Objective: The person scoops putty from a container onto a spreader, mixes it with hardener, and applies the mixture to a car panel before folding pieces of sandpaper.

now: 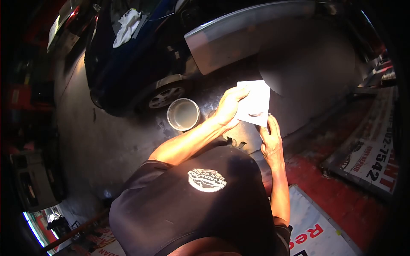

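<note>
A bright white sheet (257,100), square-edged and washed out by strong light, is held up in front of me. My left hand (229,106) grips its left side, with the thumb lying over the face. At the lower right corner, my right hand (271,138) has its fingers and thumb bent around the edge. A small dark curved mark or fold shows near the sheet's lower part. Below and left of the sheet, a round bucket (183,114) with cloudy contents stands on the floor.
A dark car (124,81) with its wheel (166,97) is beyond the bucket. A grey panel (230,45) lies further ahead. White cloth (127,27) rests on the car. Printed signs (367,162) are at right, another (318,226) at lower right.
</note>
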